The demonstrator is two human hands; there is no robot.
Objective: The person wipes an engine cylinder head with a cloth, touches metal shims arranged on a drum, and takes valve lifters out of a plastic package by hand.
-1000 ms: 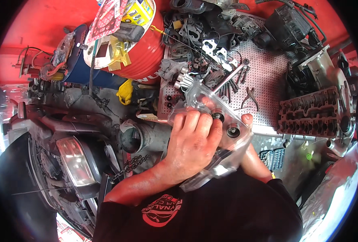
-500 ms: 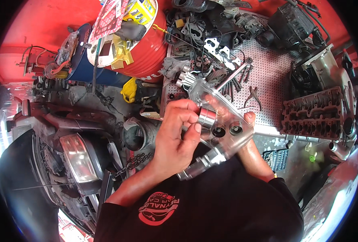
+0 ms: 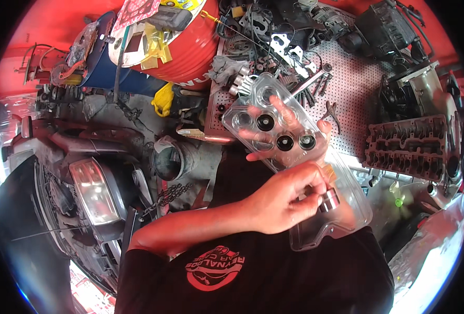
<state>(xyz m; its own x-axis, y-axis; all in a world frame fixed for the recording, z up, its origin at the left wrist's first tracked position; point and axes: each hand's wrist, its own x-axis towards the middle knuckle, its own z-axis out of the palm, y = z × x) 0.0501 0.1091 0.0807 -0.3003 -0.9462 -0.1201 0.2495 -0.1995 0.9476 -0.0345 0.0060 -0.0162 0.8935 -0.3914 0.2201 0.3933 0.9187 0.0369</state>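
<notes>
My left hand reaches across my body and pinches a valve lifter, a short shiny metal cylinder. It is over the lower half of a clear plastic blister pack, which lies opened out. My right hand bears the pack from beneath, its spread fingers showing through the plastic and its thumb at the right edge. In the pack's upper half, three round lifters with dark centres sit in pockets. Other pockets there hold no lifter. A yellowish patch shows beside my left fingers.
A perforated bench beyond the pack carries engine parts, pliers and a ratchet. At right lies a cylinder head. A red drum stands far left, and a car front with its headlight is near left.
My left hand has carried the lifter rightward and nearer my body, from the pack's upper half to its lower half. The pack has turned flatter, and a third lifter in it now shows.
</notes>
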